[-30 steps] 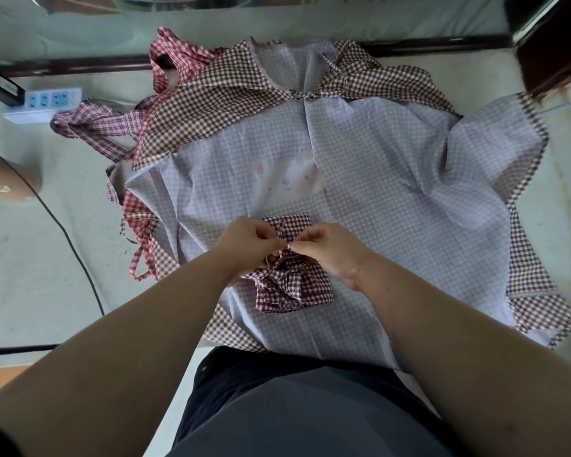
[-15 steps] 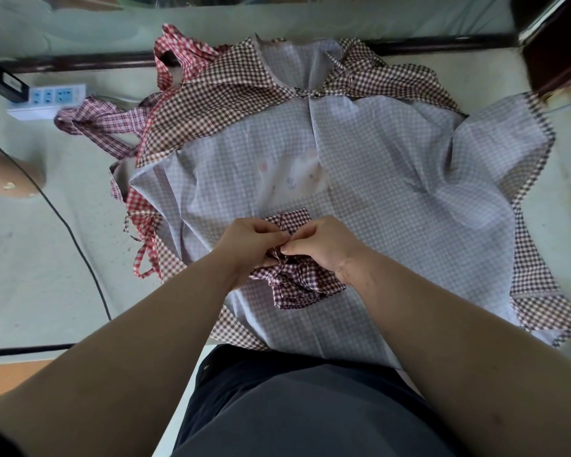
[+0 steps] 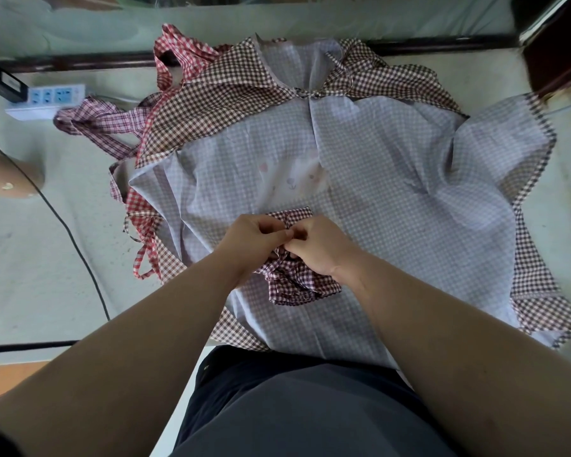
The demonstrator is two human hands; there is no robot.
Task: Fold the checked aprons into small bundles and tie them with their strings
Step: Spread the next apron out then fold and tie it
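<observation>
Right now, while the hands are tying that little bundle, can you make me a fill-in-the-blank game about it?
1. The left hand and the right hand pinch the string of the small bundle, which lies on top of a big spread-out ____.
2. The pattern on the bundle is ____.
3. The white power strip lies on the person's ____ side.

Missing words: apron; checked; left.

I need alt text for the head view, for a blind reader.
The left hand and right hand pinch the middle of a small dark checked bundle, which lies on a spread pale apron. A red checked apron and a power strip lie beyond.
</observation>
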